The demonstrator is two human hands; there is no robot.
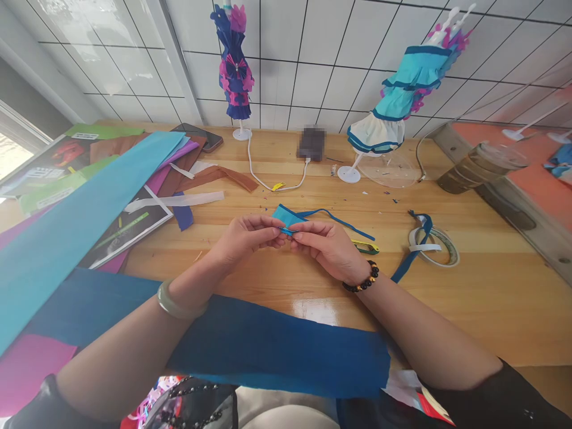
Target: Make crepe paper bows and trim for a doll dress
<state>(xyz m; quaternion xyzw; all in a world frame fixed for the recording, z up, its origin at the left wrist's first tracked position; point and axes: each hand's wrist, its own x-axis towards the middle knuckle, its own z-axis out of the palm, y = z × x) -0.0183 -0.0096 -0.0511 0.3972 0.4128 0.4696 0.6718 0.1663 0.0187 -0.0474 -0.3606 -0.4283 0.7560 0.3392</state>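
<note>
Between my two hands is a small turquoise piece of cloth or crepe paper (286, 215) with a dark blue edge; I cannot tell which material. My left hand (250, 237) pinches its near edge from the left. Close beside it, my right hand (328, 245) pinches the same edge from the right, with the fingertips of both hands almost meeting. A narrow dark blue strip (342, 218) trails right from behind the piece. The yellow-green thread snips (366, 246) lie just past my right hand, partly hidden by it.
Wide blue sheet (277, 333) crosses the near edge; coloured sheets (102, 190) pile at left. A tape roll (451, 253) with a blue strip lies at right. Two dressed doll figures (236, 71) (402, 89) stand at the back, near a lidded cup (473, 170).
</note>
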